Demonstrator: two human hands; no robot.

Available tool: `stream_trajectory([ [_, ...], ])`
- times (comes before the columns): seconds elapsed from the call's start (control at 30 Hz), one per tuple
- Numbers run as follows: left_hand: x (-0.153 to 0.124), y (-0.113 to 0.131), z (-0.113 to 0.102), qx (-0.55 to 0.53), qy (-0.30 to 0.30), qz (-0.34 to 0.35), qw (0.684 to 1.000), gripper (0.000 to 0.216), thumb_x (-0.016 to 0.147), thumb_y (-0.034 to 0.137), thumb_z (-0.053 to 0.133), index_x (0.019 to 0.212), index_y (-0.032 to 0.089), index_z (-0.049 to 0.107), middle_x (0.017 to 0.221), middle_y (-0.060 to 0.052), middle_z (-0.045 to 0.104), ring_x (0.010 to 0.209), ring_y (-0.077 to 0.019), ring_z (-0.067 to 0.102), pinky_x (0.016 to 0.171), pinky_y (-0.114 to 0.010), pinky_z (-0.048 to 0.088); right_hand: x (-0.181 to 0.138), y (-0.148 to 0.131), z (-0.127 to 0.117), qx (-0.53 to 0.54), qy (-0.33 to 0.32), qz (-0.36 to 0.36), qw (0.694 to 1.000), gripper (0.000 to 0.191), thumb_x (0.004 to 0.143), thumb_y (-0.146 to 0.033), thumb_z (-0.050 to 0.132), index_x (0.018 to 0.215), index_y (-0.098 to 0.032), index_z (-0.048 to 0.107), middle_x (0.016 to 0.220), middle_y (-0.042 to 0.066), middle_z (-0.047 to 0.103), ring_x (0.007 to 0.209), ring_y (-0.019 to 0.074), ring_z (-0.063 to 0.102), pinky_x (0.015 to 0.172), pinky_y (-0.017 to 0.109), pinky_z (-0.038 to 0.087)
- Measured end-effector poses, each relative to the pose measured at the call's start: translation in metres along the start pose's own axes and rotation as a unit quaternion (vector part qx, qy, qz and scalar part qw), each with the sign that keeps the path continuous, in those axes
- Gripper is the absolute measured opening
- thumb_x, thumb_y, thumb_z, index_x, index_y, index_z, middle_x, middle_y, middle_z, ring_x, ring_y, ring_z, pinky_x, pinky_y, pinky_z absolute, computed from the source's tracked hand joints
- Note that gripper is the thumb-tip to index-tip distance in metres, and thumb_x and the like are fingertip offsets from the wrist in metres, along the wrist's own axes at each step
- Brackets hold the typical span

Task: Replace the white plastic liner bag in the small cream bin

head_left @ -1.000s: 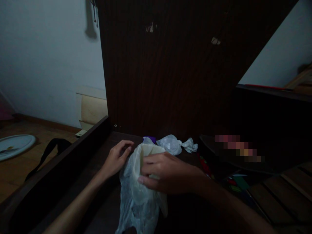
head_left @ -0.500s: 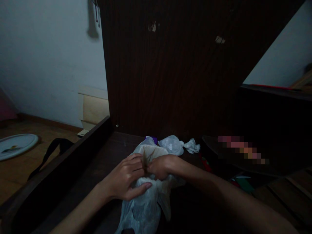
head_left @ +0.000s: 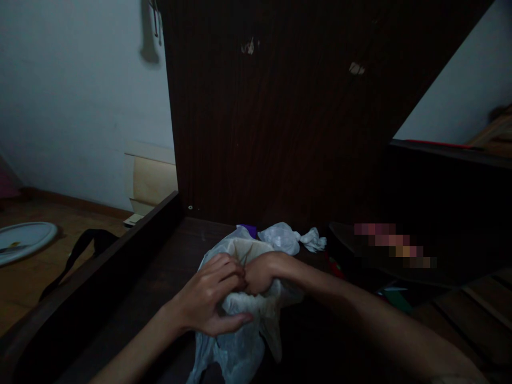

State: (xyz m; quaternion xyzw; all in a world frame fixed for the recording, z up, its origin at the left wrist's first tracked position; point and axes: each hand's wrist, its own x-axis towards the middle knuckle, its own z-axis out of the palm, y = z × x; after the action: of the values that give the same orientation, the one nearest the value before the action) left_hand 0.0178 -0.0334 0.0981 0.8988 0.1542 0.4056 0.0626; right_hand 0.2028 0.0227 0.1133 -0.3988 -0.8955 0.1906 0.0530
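Observation:
A crumpled, whitish plastic bag (head_left: 242,341) stands on the dark wooden surface in front of me, its mouth spread open. My left hand (head_left: 212,296) is at the near left of the mouth, fingers curled over the opening and thumb lying against the front, gripping the bag. My right hand (head_left: 260,272) reaches down into the opening from the right, its fingers hidden inside. Between the hands, thin brownish pointed strands (head_left: 245,256) show against the pale inner lining. What else the bag holds is out of sight.
Behind it lie a knotted white plastic bag (head_left: 280,238) and a small purple item (head_left: 247,230). A dark upright panel (head_left: 272,117) closes the back; a raised wooden edge (head_left: 120,256) runs along the left. Beyond are a black strap (head_left: 86,242) and a white oval object (head_left: 30,242) on the floor.
The fingers of my left hand have curled further and shifted right toward my right hand. My right hand sits slightly deeper in the bag. The view has shifted slightly.

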Motion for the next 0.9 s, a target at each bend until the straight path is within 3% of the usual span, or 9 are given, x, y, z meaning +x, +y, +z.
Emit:
stream_trajectory([
  [0.07, 0.003, -0.003, -0.008, -0.043, 0.007, -0.022, 0.999, 0.036, 0.086, 0.041, 0.066, 0.113, 0.017, 0.064, 0.109, -0.013, 0.069, 0.106, -0.029, 0.062, 0.095, -0.045, 0.051, -0.011, -0.002, -0.031, 0.014, -0.083, -0.047, 0.995, 0.006, 0.087, -0.016, 0.07, 0.091, -0.018, 0.074, 0.087, -0.001, 0.074, 0.075, 0.0147, 0.069, 0.072, 0.026, 0.056],
  [0.13, 0.009, -0.01, -0.015, -0.066, 0.021, -0.056, 0.996, 0.039, 0.089, 0.04, 0.064, 0.121, 0.019, 0.063, 0.12, -0.013, 0.067, 0.116, -0.0301, 0.06, 0.101, -0.046, 0.048, -0.027, -0.002, -0.063, 0.053, -0.092, -0.094, 0.99, 0.023, 0.087, -0.009, 0.061, 0.097, -0.021, 0.077, 0.093, -0.001, 0.077, 0.083, 0.0151, 0.071, 0.078, 0.024, 0.054],
  [0.2, 0.017, -0.019, -0.018, -0.082, 0.036, -0.111, 0.99, 0.036, 0.092, 0.039, 0.062, 0.122, 0.021, 0.063, 0.127, -0.012, 0.066, 0.121, -0.0295, 0.059, 0.105, -0.045, 0.047, -0.044, 0.0, -0.085, 0.106, -0.012, -0.113, 0.988, 0.032, 0.094, -0.013, 0.05, 0.116, -0.022, 0.073, 0.113, 0.002, 0.075, 0.102, 0.0168, 0.07, 0.09, 0.029, 0.052],
  [0.27, 0.027, -0.031, -0.016, -0.108, 0.044, -0.184, 0.976, 0.034, 0.095, 0.038, 0.058, 0.123, 0.021, 0.064, 0.13, -0.011, 0.067, 0.122, -0.0283, 0.06, 0.106, -0.043, 0.046, -0.057, 0.005, -0.091, 0.132, 0.084, -0.079, 0.985, 0.032, 0.094, -0.017, 0.051, 0.119, -0.021, 0.071, 0.119, 0.004, 0.074, 0.108, 0.0184, 0.068, 0.094, 0.032, 0.05],
  [0.4, 0.041, -0.057, -0.002, -0.195, 0.008, -0.288, 0.937, 0.036, 0.095, 0.041, 0.055, 0.119, 0.019, 0.07, 0.118, -0.009, 0.074, 0.109, -0.0268, 0.069, 0.096, -0.038, 0.052, -0.067, 0.018, -0.066, 0.132, 0.193, 0.005, 0.972, 0.034, 0.093, -0.023, 0.055, 0.123, -0.018, 0.068, 0.125, 0.009, 0.071, 0.114, 0.0228, 0.067, 0.098, 0.038, 0.05],
  [0.57, 0.039, -0.074, 0.013, -0.21, 0.006, -0.322, 0.923, 0.029, 0.087, 0.041, 0.061, 0.095, 0.018, 0.077, 0.097, -0.007, 0.079, 0.09, -0.0246, 0.071, 0.081, -0.033, 0.054, -0.064, 0.023, -0.027, 0.103, 0.198, 0.05, 0.973, 0.032, 0.094, -0.026, 0.055, 0.122, -0.019, 0.068, 0.123, 0.011, 0.072, 0.111, 0.0249, 0.068, 0.096, 0.039, 0.05],
  [0.8, 0.028, -0.067, 0.022, -0.143, 0.109, -0.397, 0.9, 0.026, 0.081, 0.037, 0.058, 0.081, 0.018, 0.074, 0.082, -0.006, 0.076, 0.082, -0.0234, 0.069, 0.075, -0.031, 0.052, -0.058, 0.032, 0.003, 0.104, 0.29, 0.112, 0.945, 0.026, 0.099, -0.025, 0.046, 0.093, -0.018, 0.071, 0.093, 0.008, 0.076, 0.087, 0.0224, 0.07, 0.08, 0.034, 0.05],
  [0.9, 0.026, -0.062, 0.023, -0.123, 0.125, -0.406, 0.897, 0.028, 0.085, 0.039, 0.054, 0.085, 0.018, 0.073, 0.086, -0.006, 0.075, 0.085, -0.0238, 0.068, 0.078, -0.033, 0.053, -0.063, 0.037, 0.01, 0.101, 0.338, 0.104, 0.93, 0.03, 0.1, -0.029, 0.042, 0.089, -0.018, 0.067, 0.091, 0.008, 0.073, 0.089, 0.0221, 0.067, 0.085, 0.036, 0.049],
])
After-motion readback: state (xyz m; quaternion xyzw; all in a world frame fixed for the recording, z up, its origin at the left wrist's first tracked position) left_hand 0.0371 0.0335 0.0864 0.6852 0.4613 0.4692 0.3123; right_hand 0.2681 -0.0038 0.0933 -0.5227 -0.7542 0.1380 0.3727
